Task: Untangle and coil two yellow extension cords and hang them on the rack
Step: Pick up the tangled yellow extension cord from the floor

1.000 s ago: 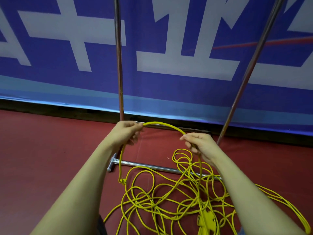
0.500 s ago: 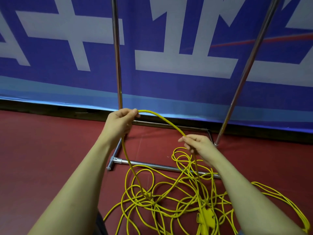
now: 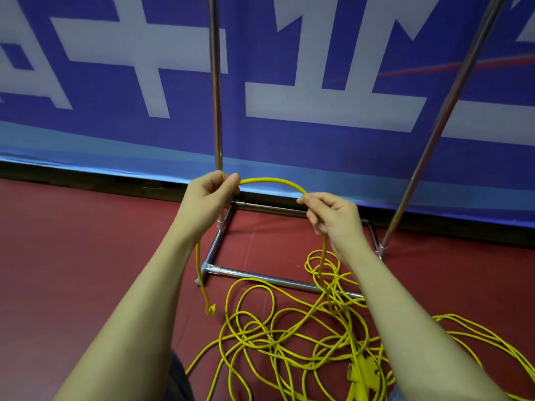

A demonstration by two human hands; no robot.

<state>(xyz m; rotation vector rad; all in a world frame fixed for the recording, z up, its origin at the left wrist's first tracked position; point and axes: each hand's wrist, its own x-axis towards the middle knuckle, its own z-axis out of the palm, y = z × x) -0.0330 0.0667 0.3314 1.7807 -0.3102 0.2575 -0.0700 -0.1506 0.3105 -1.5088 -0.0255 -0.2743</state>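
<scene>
Right hand (image 3: 333,215) risen level with left hand (image 3: 210,195), both pinching thin yellow cord (image 3: 272,180); floor tangle uncoiled, chrome tube rack (image 3: 215,82) bare

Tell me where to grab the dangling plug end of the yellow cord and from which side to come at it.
Pinch the cord just above the plug, coming from the left, away from the tangled pile. It hangs free and near vertical below the left hand, so that stretch is probably easiest to close fingers round. The right hand holds the same cord further along.

Head view, looking forward-down, hands close.
</scene>
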